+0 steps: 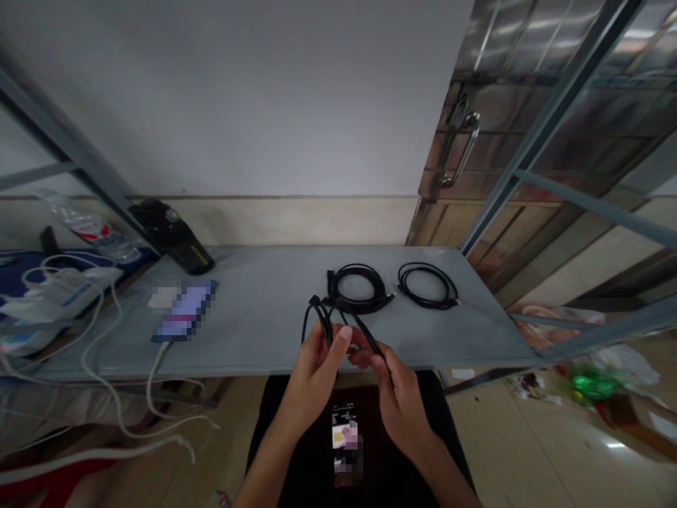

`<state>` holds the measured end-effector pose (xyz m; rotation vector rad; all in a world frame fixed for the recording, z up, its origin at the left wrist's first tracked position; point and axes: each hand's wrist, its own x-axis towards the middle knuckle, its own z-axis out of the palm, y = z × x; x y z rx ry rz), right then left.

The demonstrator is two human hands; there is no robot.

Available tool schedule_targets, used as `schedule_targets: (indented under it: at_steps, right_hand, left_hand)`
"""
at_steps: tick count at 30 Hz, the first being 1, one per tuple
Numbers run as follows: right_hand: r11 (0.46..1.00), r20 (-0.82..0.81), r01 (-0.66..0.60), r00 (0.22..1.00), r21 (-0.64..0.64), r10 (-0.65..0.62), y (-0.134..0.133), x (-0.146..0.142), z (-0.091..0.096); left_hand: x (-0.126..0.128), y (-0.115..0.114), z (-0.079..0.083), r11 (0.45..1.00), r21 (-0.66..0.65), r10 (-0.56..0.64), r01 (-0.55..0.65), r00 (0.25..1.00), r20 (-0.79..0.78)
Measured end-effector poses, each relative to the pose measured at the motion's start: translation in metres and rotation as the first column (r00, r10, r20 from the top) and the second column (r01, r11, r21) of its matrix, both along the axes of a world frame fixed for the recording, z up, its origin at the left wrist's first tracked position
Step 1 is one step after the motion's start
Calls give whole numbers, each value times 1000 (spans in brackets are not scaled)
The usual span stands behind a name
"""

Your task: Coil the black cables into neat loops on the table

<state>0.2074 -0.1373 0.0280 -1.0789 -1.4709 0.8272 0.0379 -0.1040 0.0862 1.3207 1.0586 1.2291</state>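
Observation:
Both my hands meet at the near edge of a grey table (pixel 254 331) and grip one black cable (pixel 324 317). My left hand (pixel 317 370) pinches looped strands of it, thumb up. My right hand (pixel 399 398) is closed on the strand that runs down to the right. The cable's loops rise above my fingers. Behind them two coiled black cables lie flat on the table: one (pixel 358 288) right behind the held cable, another (pixel 427 285) further right.
A phone (pixel 185 310) with a lit screen lies on the left of the table, a white cord (pixel 153 381) hanging from it. A black pouch (pixel 177 236), a water bottle (pixel 87 226) and white chargers (pixel 58 293) sit at the left. Metal frame bars (pixel 529 162) rise at the right.

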Motion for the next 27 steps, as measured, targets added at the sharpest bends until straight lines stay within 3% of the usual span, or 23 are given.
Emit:
schedule_targets:
  at_steps: [3,7,11,16,21,27]
  right_hand:
    - [996,-35,85,996,-7,-86,3,11,-5]
    - [973,-83,223,970,-60,-227,12,38,-10]
    - [935,-125,344,927,-88,-353,24,79,-7]
    - [870,-222,492,845,-32,-486,39,146,5]
    - [723,-389,687,686,70,-615,43,210,22]
    - [493,-503,851,511,180,-697,32,270,24]
  left_hand:
    - [-14,-2,4,1000,-20,-21,19,997,-74]
    - [-40,-3,1,997,-66,32,-41,991,-127]
    - [-73,-1,-1,975,-104,184,-197,975,-122]
    - [-114,4,8,901,-79,429,-427,903,8]
    - [-150,12,12,765,-35,636,-643,745,201]
    - [-173,15,17,696,-40,697,-717,660,279]
